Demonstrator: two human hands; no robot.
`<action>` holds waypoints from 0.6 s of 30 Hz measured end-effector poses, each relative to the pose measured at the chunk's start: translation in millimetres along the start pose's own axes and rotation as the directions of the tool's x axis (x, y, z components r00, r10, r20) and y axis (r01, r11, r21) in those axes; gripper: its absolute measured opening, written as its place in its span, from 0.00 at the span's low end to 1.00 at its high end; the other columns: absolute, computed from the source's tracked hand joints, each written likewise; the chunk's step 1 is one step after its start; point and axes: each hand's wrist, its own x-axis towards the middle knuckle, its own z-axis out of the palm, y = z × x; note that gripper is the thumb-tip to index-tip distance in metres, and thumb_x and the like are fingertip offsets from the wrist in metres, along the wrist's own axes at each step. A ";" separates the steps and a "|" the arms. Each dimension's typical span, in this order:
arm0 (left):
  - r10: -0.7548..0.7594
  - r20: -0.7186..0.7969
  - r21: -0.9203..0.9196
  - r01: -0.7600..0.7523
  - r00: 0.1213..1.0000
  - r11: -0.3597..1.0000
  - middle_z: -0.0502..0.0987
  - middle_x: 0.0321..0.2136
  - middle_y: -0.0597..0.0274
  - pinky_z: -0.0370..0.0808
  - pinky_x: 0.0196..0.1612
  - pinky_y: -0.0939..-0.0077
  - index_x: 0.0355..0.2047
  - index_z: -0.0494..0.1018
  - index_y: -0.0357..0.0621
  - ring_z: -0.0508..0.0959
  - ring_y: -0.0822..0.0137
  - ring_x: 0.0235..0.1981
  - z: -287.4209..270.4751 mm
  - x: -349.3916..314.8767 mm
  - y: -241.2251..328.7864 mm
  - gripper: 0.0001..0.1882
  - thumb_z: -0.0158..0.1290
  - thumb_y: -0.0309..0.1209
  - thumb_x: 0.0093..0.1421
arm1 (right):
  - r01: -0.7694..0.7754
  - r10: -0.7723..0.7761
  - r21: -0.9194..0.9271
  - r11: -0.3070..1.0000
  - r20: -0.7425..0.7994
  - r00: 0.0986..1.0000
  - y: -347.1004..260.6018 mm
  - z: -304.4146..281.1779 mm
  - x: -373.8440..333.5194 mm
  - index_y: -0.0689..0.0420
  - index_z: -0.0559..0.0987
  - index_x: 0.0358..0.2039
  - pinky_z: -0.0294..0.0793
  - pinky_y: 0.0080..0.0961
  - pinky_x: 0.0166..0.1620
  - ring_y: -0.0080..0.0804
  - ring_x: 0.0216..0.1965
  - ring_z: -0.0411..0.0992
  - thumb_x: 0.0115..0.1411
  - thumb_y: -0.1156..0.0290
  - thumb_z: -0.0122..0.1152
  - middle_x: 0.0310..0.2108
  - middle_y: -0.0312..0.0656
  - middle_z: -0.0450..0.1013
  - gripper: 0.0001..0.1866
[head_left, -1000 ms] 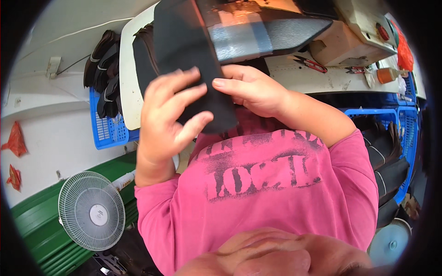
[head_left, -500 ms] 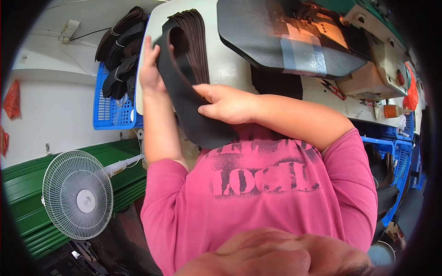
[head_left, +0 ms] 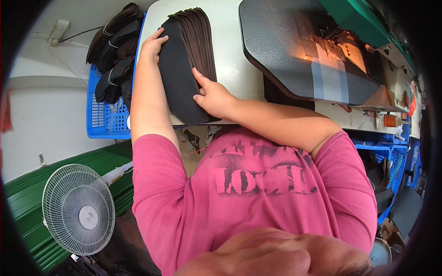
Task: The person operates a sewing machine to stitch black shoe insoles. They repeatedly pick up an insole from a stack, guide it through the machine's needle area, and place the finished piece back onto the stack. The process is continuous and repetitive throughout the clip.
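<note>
A fanned stack of long dark strips [head_left: 202, 41] with brown edges lies on the white tabletop. The black top piece [head_left: 177, 76], leather-like and rounded at its near end, rests flat over the stack's left side. My left hand [head_left: 154, 45] is at its far left edge, fingers spread and touching the corner. My right hand [head_left: 214, 94] is at its near right side, index finger stretched out and thumb apart, with the fingertips against the edge. Both hands are open.
Right of the stack stands a sewing machine's black bed plate [head_left: 294, 50] under a green machine head [head_left: 357, 20]. A blue basket [head_left: 108, 122] with tied dark bundles [head_left: 117, 46] sits left of the white tabletop [head_left: 230, 50]. A white fan [head_left: 78, 209] is at lower left.
The black piece, curled up and held between both hands before, now lies flat on the stack. My left hand has loosened at its far edge; my right hand has moved down slightly beside it.
</note>
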 end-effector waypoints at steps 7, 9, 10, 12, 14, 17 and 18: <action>-0.100 0.020 -0.080 0.101 0.995 0.992 0.74 0.48 0.51 0.77 0.46 0.65 0.60 0.65 0.48 0.78 0.60 0.44 -1.2 -8.1 17.0 0.28 0.53 0.22 0.58 | 0.023 -0.026 0.117 0.993 0.023 0.999 9.4 5.4 2.4 0.52 0.48 0.69 0.71 0.21 0.46 0.27 0.39 0.73 0.61 0.79 0.48 0.41 0.45 0.75 0.37; -0.065 0.095 -0.132 0.077 0.993 0.988 0.75 0.48 0.50 0.78 0.45 0.66 0.59 0.66 0.48 0.79 0.60 0.43 -4.3 -0.6 22.0 0.27 0.52 0.20 0.58 | 0.138 -0.138 0.171 0.976 -0.012 0.990 26.8 15.9 9.5 0.55 0.56 0.66 0.71 0.26 0.50 0.37 0.45 0.73 0.58 0.78 0.48 0.46 0.52 0.73 0.34; -0.050 0.135 -0.160 0.072 0.990 0.984 0.75 0.47 0.50 0.78 0.45 0.66 0.59 0.66 0.48 0.79 0.60 0.42 -6.0 4.7 21.5 0.27 0.51 0.19 0.58 | 0.190 -0.187 0.195 0.962 -0.032 0.982 26.2 17.1 9.8 0.56 0.60 0.64 0.70 0.28 0.52 0.42 0.48 0.74 0.56 0.77 0.48 0.49 0.55 0.72 0.33; -0.053 0.125 -0.135 0.070 0.991 0.988 0.75 0.47 0.51 0.78 0.46 0.66 0.59 0.66 0.48 0.79 0.61 0.43 -9.5 14.7 21.9 0.27 0.50 0.18 0.58 | 0.117 -0.119 0.212 0.970 0.000 0.993 26.0 15.5 11.0 0.57 0.62 0.62 0.70 0.28 0.53 0.43 0.49 0.73 0.56 0.76 0.48 0.50 0.56 0.71 0.30; 0.003 0.115 -0.207 0.021 0.993 0.978 0.75 0.47 0.52 0.78 0.47 0.65 0.59 0.65 0.48 0.79 0.60 0.42 -10.2 22.3 19.6 0.27 0.48 0.16 0.59 | 0.083 -0.086 0.200 0.976 0.007 0.996 23.8 13.9 10.8 0.58 0.64 0.61 0.69 0.29 0.54 0.44 0.51 0.72 0.57 0.75 0.49 0.51 0.56 0.70 0.29; 0.087 0.020 -0.332 -0.076 0.996 0.940 0.75 0.47 0.51 0.78 0.46 0.65 0.60 0.65 0.48 0.79 0.60 0.42 -7.2 29.6 3.1 0.28 0.47 0.15 0.59 | 0.069 -0.069 0.117 0.991 -0.002 0.998 15.0 11.2 7.8 0.60 0.63 0.61 0.69 0.28 0.54 0.41 0.50 0.72 0.58 0.75 0.49 0.51 0.55 0.71 0.28; 0.075 0.033 -0.302 -0.062 0.997 0.951 0.75 0.48 0.49 0.78 0.45 0.63 0.60 0.65 0.49 0.79 0.58 0.42 -6.9 32.6 0.9 0.28 0.48 0.16 0.58 | 0.050 -0.051 0.073 0.996 0.009 0.999 10.0 7.8 5.9 0.60 0.62 0.62 0.70 0.25 0.52 0.35 0.48 0.72 0.60 0.76 0.49 0.49 0.53 0.72 0.28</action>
